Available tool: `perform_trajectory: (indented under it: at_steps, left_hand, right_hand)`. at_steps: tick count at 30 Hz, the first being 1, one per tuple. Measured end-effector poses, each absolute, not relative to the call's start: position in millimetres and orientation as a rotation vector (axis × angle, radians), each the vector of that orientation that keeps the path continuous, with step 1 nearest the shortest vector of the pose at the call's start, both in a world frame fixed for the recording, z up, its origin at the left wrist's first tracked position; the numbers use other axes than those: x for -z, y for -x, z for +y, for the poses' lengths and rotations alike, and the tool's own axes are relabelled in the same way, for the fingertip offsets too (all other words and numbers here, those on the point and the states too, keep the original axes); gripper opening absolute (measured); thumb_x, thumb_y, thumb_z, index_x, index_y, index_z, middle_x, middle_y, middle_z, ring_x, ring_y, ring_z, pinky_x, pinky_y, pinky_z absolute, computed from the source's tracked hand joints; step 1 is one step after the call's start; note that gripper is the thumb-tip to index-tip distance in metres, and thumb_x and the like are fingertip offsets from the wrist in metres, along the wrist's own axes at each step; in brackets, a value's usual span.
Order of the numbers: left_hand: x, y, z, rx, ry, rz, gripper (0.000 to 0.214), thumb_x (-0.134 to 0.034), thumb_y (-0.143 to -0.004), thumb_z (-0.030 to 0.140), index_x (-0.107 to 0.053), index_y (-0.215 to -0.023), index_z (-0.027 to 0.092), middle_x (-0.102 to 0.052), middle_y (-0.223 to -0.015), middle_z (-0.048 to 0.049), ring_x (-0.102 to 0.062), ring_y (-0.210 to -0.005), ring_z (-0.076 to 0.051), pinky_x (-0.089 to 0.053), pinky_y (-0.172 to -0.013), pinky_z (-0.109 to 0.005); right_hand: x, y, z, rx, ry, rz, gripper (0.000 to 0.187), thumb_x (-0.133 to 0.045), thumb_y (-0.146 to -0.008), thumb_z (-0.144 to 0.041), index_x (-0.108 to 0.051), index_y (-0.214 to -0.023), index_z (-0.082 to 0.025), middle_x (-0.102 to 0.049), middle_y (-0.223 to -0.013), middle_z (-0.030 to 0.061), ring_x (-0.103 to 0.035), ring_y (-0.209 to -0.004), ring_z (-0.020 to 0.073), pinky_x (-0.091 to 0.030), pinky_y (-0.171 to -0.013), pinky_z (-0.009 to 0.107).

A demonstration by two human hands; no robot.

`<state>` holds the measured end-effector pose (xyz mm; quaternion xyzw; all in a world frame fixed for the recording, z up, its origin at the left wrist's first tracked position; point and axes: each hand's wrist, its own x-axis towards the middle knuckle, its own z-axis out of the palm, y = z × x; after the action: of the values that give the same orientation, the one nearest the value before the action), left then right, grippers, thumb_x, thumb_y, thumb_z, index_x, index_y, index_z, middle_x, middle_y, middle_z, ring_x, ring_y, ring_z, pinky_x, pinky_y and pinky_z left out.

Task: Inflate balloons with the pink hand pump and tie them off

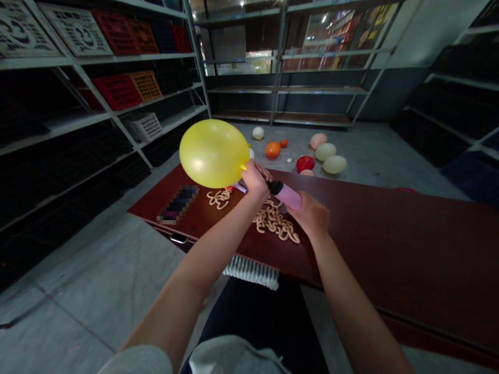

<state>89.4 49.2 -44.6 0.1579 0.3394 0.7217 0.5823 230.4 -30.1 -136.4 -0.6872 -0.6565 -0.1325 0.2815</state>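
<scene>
Several plastic crates (pixel 117 92) at far left, lined up on a metal rack (pixel 125 58), presumably for storage. Then, on the left end of a dark red table (pixel 390 234), a blurred phone (pixel 178 204), laid flat, perhaps to be out of the way. Next, a swollen yellow balloon (pixel 214 153), held up above the table's far left part, neck pointing right and pinched in the left hand (pixel 256 179), probably to stop air escaping. On the tabletop below, tan curled pieces (pixel 275 222), loose in two heaps, likely within easy reach. Just right of the left hand, a pink pump (pixel 289 196), black end close to the fingers; impossible to tell whether joined to anything. Wrapped around the pink end, the right hand (pixel 312 215), perhaps to steady it. Farther right, on the floor (pixel 370 148) beyond the table, an orange balloon (pixel 273 150), a red balloon (pixel 305 164) and pale balloons (pixel 334 164), possibly there to spare table space.
</scene>
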Motion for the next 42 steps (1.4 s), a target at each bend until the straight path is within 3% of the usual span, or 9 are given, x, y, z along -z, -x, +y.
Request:
perform_trajectory:
  at_steps: [8, 15, 27, 35, 42]
  left_hand:
    - [22, -21, 51, -1.819, -0.363, 0.650, 0.041, -0.043, -0.091, 0.016, -0.026, -0.054, 0.021, -0.026, -0.038, 0.0065, -0.026, -0.029, -0.008, -0.020, -0.036, -0.022]
    - [-2, 22, 51, -1.846, -0.390, 0.600, 0.045, -0.044, -0.095, 0.021, -0.023, -0.055, 0.020, -0.024, -0.040, 0.0070, -0.024, -0.030, -0.007, -0.020, -0.037, -0.022]
    - [11, -77, 59, -1.777, -0.546, 0.549, 0.050, -0.043, -0.099, 0.027, -0.028, -0.052, 0.021, -0.026, -0.039, 0.0060, -0.025, -0.028, -0.008, -0.019, -0.033, -0.022]
    - [46, -147, 61, -1.630, -0.536, 0.650, 0.043, -0.046, -0.092, 0.026, -0.028, -0.053, 0.022, -0.028, -0.038, 0.0064, -0.026, -0.026, -0.007, -0.021, -0.032, -0.022]
    - [52, -132, 71, -1.662, -0.455, 0.683, 0.038, -0.052, -0.083, 0.028, -0.027, -0.054, 0.023, -0.026, -0.036, 0.0078, -0.026, -0.026, -0.008, -0.021, -0.032, -0.021]
  right_hand:
    - [141, -232, -32, 0.481, 1.748, -1.878, 0.023, -0.062, -0.082, -0.039, -0.065, -0.096, -0.021, -0.071, -0.084, 0.0033, -0.063, -0.075, 0.0180, -0.033, -0.065, 0.028]
    - [142, -227, -31, 0.473, 1.722, -1.885, 0.024, -0.063, -0.082, -0.038, -0.064, -0.097, -0.020, -0.071, -0.087, 0.0042, -0.064, -0.077, 0.0192, -0.035, -0.067, 0.028]
    - [141, -239, -29, 0.325, 1.842, -1.651, 0.027, -0.068, -0.079, -0.036, -0.061, -0.101, -0.021, -0.071, -0.088, 0.0051, -0.064, -0.078, 0.0217, -0.037, -0.065, 0.029]
    - [140, -244, -27, 0.346, 1.961, -1.528, 0.027, -0.067, -0.081, -0.035, -0.059, -0.104, -0.021, -0.071, -0.088, 0.0048, -0.064, -0.080, 0.0218, -0.036, -0.067, 0.030]
    - [139, -241, -26, 0.436, 1.917, -1.626, 0.019, -0.065, -0.083, -0.032, -0.059, -0.098, -0.022, -0.070, -0.083, 0.0025, -0.064, -0.078, 0.0199, -0.035, -0.067, 0.029]
